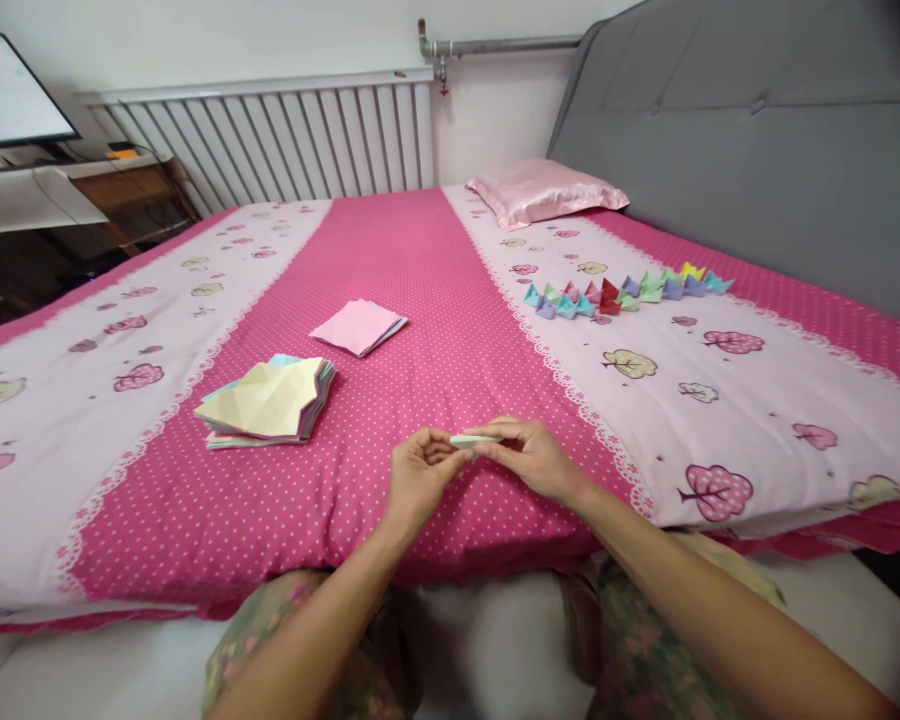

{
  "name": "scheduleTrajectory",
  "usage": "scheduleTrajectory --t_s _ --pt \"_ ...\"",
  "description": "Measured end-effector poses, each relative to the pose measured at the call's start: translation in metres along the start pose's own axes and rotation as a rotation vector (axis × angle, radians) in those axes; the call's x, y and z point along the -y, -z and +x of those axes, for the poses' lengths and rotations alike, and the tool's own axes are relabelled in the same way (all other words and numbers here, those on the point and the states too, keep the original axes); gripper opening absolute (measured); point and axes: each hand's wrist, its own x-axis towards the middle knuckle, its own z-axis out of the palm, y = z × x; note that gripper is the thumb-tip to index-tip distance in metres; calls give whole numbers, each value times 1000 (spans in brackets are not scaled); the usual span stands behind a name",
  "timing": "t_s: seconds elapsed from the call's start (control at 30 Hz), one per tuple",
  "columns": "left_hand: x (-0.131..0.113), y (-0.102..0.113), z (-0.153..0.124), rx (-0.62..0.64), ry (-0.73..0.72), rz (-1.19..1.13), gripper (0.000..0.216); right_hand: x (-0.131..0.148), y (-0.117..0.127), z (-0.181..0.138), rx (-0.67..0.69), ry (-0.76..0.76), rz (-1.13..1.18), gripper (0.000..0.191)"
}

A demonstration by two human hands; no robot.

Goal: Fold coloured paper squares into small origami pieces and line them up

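The left hand (426, 468) and right hand (532, 455) pinch a small pale-green folded paper (465, 441) between thumbs and curled fingers — over the pink polka-dot bed's (390, 245) near side — forearms angled inward.

Pink satiny pillow (547, 192) sits near the grey padded headboard (757, 140). White radiator (345, 140) along the wall (495, 125), plus a lit monitor (15, 95) off left.
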Motion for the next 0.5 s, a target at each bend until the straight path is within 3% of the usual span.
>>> scheduleTrajectory --t_s 0.13,0.33,0.5 --pt "-2 0 -1 21 -18 10 36 -2 0 1 10 11 25 23" --pt "-5 0 -4 50 -34 88 17 -6 1 2 -4 2 -41 23" --pt "-5 -1 -5 14 -53 147 15 -7 2 2 -16 5 -106 21"
